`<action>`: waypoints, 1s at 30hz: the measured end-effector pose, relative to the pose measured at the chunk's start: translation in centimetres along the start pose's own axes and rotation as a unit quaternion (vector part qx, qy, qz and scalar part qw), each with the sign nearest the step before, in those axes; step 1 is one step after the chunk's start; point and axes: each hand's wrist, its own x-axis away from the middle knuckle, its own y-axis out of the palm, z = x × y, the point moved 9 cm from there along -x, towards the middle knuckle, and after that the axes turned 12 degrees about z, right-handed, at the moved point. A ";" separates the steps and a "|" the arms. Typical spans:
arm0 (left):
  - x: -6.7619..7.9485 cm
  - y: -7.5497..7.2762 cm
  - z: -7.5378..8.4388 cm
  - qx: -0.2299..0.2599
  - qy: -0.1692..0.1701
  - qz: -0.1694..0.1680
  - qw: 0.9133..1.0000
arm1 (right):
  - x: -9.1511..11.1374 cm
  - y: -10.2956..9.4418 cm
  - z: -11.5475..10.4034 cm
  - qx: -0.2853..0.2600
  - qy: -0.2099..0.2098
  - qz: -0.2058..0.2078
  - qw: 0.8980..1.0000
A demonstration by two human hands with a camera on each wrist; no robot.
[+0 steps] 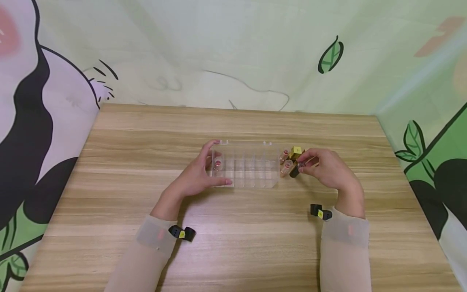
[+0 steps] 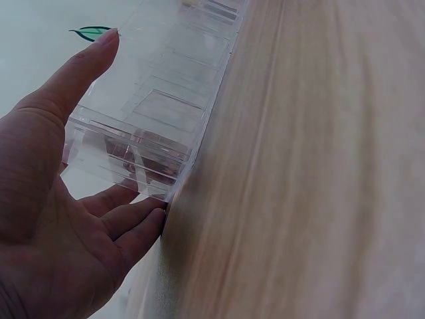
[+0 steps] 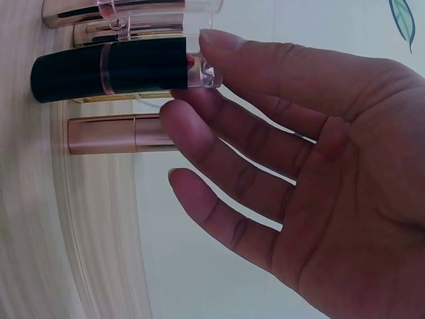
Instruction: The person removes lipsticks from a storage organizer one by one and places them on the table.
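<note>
A clear divided lipstick organizer (image 1: 251,183) rests on the table, with one lipstick (image 1: 217,163) in its left end. My left hand (image 1: 195,174) grips that end, the thumb along the front and the other fingers round the side and back. To the organizer's right, my right hand (image 1: 324,166) pinches the clear top of a black lipstick (image 3: 133,68) between thumb and fingertips. The black tube stands tilted in the head view. Close beside it are two clear-capped lipsticks (image 1: 286,167) and a gold lipstick (image 1: 295,152).
A rose-gold tube (image 3: 99,135) stands beside the black lipstick in the right wrist view, partly behind my fingers. The wood-grain table (image 1: 248,235) ends at the back against a printed cloth (image 1: 233,61). Each wrist wears a small black camera (image 1: 182,233).
</note>
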 end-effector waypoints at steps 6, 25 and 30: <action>0.0 0.0 0.2 0.004 0.002 -0.003 1.000 | 0.1 0.0 0.0 -0.006 0.003 -0.005 1.000; -0.1 -0.1 0.2 0.001 0.005 0.000 1.000 | 0.1 0.1 0.2 -0.020 0.015 -0.016 1.000; 0.0 -0.1 0.2 0.004 0.006 -0.002 1.000 | 0.3 0.0 0.1 -0.021 0.018 -0.016 0.999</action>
